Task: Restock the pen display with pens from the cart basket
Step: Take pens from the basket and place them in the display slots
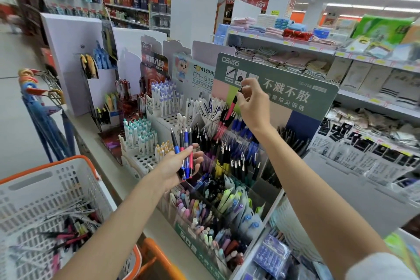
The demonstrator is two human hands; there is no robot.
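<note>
Right hand is pinching a red pen near the pen display's back edge. Lowering it straight among the matching pens looks wisest. Left hand is gripping spare pens.

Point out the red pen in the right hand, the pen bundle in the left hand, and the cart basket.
red pen (233, 102): head view, on its red barrel.
pen bundle (186, 141): head view, on a blue barrel's upper part.
cart basket (68, 179): head view, on its white far wall.

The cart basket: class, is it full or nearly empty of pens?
Nearly empty. The cart basket holds only a thin scatter of pens across its bottom; its walls rise bare above them.
</note>
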